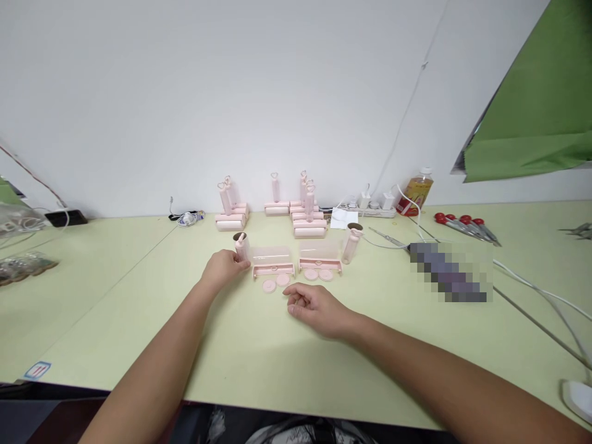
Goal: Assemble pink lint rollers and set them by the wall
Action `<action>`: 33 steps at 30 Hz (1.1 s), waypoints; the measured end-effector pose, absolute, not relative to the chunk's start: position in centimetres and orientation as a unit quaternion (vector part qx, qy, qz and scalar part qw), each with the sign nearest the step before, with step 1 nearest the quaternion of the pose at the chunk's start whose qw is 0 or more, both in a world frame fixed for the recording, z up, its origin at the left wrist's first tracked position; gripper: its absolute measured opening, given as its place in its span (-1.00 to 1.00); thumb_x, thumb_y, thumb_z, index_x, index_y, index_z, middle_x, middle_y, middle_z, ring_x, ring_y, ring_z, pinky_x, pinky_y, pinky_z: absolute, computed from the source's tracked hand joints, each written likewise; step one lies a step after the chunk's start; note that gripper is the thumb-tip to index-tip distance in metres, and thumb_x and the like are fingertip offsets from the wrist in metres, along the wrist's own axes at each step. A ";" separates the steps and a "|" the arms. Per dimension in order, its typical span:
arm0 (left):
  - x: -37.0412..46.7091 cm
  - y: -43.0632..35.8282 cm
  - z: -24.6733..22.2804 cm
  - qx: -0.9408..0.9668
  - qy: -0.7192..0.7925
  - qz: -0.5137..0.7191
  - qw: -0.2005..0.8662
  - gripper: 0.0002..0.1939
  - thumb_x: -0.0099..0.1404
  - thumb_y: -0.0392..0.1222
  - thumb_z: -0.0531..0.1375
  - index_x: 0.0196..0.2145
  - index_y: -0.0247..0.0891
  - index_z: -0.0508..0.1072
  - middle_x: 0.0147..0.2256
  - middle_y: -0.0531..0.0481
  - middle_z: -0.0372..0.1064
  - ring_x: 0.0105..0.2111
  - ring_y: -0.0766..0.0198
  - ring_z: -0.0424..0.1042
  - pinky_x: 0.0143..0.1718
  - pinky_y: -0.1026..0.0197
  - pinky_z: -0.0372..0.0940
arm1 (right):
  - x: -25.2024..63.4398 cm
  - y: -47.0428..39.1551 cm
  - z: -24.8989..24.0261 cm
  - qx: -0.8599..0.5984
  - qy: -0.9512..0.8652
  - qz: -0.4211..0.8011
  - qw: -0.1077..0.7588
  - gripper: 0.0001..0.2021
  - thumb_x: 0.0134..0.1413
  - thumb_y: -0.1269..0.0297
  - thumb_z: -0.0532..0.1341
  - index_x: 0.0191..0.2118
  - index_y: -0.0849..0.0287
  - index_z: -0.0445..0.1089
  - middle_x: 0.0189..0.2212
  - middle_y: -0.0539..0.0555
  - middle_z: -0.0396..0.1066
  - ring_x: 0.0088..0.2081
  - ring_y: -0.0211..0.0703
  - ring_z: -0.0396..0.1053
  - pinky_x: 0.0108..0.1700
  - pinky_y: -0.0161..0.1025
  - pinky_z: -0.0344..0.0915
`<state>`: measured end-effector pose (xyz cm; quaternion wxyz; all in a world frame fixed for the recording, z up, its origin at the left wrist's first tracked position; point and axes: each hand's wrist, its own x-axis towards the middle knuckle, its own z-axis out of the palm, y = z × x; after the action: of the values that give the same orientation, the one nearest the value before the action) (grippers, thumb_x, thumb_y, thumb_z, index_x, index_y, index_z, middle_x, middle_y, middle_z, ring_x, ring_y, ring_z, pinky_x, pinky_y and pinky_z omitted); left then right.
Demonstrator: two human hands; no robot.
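Note:
My left hand (226, 269) is closed at the lower part of a pale pink bottle-shaped handle (242, 248) with a loop on top; a brown ring shows behind it. Beside it are two pink trays, a left one (274, 271) and a right one (320, 266), each with a clear cover. Pink discs lie before them, one pair on the left (269, 286) and one on the right (325, 275). My right hand (317, 306) hovers just in front of the discs, fingers loosely bent and apart, holding nothing. Another pink handle (351, 248) stands at the right.
Along the wall stand several pink roller units (309, 229) with upright handles. A power strip (379, 211), a yellow bottle (415, 192) and red-ended tools (467, 227) sit at the back right. Cables (531, 283) cross the right side. Bagged items (28, 267) lie far left.

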<state>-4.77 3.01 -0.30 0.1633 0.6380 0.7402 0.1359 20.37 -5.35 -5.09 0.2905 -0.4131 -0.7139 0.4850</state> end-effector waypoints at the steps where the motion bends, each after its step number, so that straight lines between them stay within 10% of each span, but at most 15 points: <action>1: -4.7 3.0 -0.3 0.637 0.741 0.136 0.163 -0.70 0.06 0.08 0.22 -0.48 -0.24 0.46 -0.52 -0.01 0.42 -0.51 0.24 0.37 -0.54 0.27 0.05 | 20.4 -5.3 -5.1 -0.413 -0.714 0.486 0.290 -0.70 0.14 0.23 0.18 -0.01 0.17 0.35 -0.28 0.03 0.40 -0.39 -0.29 0.28 -0.35 -0.31 0.23; 33: -9.6 4.3 -1.3 0.599 0.713 0.149 0.332 -0.64 -0.07 0.00 0.30 -0.34 -0.25 0.43 -0.61 0.09 0.28 -0.64 0.34 0.23 -0.61 0.30 0.11 | 20.5 -5.3 -5.1 -0.414 -0.698 0.513 0.280 -0.76 0.14 0.23 0.17 -0.09 0.14 0.40 -0.35 0.02 0.37 -0.41 -0.28 0.23 -0.37 -0.32 0.19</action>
<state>-9.55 4.27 -1.29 0.3323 0.5990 0.7133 0.1486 20.51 -5.34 -5.06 0.2800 -0.4136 -0.6980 0.5131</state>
